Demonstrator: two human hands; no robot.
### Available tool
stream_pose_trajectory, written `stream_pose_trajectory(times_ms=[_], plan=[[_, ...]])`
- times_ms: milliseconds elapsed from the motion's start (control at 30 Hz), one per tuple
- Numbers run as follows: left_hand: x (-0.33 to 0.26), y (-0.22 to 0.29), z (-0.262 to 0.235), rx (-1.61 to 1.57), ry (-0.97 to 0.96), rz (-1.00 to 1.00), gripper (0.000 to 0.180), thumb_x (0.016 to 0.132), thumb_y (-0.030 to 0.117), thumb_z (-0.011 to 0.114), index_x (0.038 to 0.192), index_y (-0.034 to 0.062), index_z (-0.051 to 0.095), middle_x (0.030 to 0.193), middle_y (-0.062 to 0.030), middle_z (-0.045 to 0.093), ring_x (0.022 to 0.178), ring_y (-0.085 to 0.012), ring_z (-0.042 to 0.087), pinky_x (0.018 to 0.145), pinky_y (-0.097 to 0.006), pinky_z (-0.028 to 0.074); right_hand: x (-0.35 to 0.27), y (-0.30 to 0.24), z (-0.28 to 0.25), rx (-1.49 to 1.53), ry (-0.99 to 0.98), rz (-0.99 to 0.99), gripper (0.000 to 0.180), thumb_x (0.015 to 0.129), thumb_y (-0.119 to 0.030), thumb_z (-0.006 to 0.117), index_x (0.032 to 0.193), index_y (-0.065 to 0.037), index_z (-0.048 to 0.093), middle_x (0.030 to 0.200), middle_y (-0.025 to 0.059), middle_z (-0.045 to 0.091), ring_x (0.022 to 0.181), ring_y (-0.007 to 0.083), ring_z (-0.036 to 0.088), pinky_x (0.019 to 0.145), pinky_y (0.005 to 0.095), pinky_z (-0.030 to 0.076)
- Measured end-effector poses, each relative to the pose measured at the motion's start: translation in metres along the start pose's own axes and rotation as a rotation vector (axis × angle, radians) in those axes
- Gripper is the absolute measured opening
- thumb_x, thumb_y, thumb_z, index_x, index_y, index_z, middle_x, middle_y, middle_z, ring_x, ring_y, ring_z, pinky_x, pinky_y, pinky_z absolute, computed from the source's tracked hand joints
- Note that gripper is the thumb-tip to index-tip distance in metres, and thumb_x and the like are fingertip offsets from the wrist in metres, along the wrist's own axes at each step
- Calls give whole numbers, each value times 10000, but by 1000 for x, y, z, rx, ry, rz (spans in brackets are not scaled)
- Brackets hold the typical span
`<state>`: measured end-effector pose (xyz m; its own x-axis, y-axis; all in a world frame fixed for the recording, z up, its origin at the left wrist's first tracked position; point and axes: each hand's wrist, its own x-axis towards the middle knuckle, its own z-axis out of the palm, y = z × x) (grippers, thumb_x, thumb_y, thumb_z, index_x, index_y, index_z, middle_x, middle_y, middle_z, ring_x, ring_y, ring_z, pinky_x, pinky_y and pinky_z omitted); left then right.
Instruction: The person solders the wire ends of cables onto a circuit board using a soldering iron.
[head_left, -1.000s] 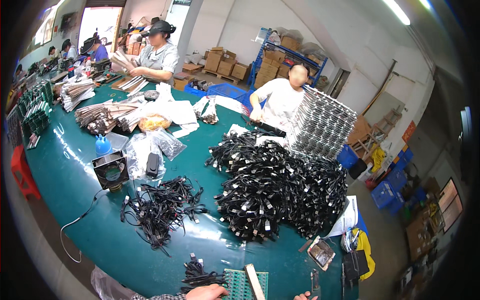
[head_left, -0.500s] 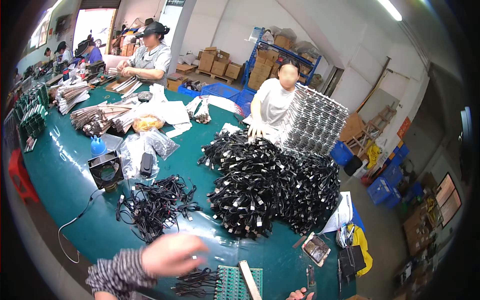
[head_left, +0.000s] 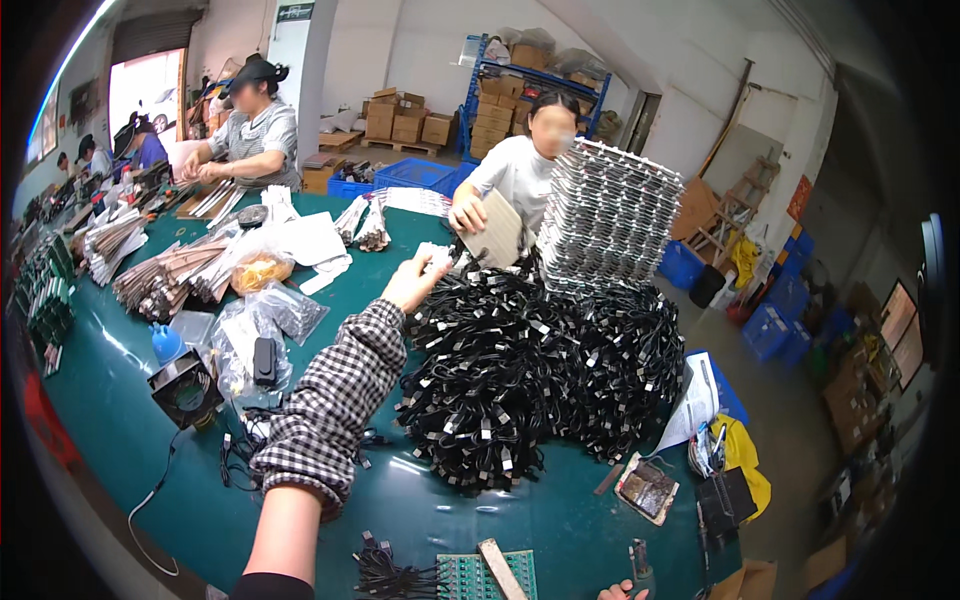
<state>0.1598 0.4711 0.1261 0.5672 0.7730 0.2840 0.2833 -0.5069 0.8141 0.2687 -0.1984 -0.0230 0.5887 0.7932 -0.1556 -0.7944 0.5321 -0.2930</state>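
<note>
My left hand (head_left: 410, 286), in a black-and-white checked sleeve, stretches to the far side of a big heap of black USB cables (head_left: 480, 390). Its fingers are drawn together at some small white pieces (head_left: 434, 254); what they grip is not clear. At the lower edge my right hand (head_left: 622, 591), mostly cut off, has its fingers at a dark-handled hand tool (head_left: 640, 562) whose kind I cannot make out. Left of it, a whitish bar (head_left: 500, 568) lies across a green circuit board panel (head_left: 460, 574), with a bundle of black cables (head_left: 388, 570) beside it.
Across the table a person holds a pale flat panel (head_left: 494, 232) beside a tall stack of board panels (head_left: 612, 215). A small fan (head_left: 187, 388), plastic bags (head_left: 245, 340) and white strip bundles (head_left: 175, 270) lie left. A stained tray (head_left: 646, 488) sits right.
My left hand has reached from near the circuit board to the far side of the cable heap. The person opposite now holds up a pale panel. My view has shifted slightly.
</note>
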Motion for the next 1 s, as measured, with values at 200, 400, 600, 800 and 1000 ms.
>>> stream_pose_trajectory(times_ms=[200,400,600,800,1000], plan=[[-42,16,37,189,-168,-37,758,924,629,476,1361,11,521,1215,-250,555,1173,-346,526,1021,-393,404,-4,-1,-1,-52,41,-18,374,889,-399,679,1033,-108,494,764,-1,449,735,142,447,684,300,442],[-73,14,39,176,-172,-5,679,992,549,372,1463,61,400,1417,-233,429,1324,-365,399,1128,-396,305,-1,-2,-2,-68,58,-12,398,866,-416,701,1027,-117,494,760,-9,446,723,146,437,653,284,429],[-85,-30,24,-143,209,-38,342,856,45,525,1170,-19,647,1013,-113,685,921,-164,633,851,-289,499,1,-1,-2,-62,51,-17,410,854,-406,718,1043,-116,500,768,-7,450,730,143,439,656,284,439],[-30,-59,-6,-128,483,-207,442,941,438,557,1087,35,666,1067,-184,664,1022,-283,635,905,-372,480,-2,-3,-2,-50,50,-34,408,856,-401,718,1045,-111,502,773,-4,452,741,146,447,669,287,447],[60,-162,22,-8,142,-317,842,853,740,450,1394,98,496,1416,-248,464,1312,-359,452,1097,-410,349,-4,1,-2,-60,85,-59,409,858,-407,714,1043,-112,498,757,-11,426,720,146,429,656,285,442]])
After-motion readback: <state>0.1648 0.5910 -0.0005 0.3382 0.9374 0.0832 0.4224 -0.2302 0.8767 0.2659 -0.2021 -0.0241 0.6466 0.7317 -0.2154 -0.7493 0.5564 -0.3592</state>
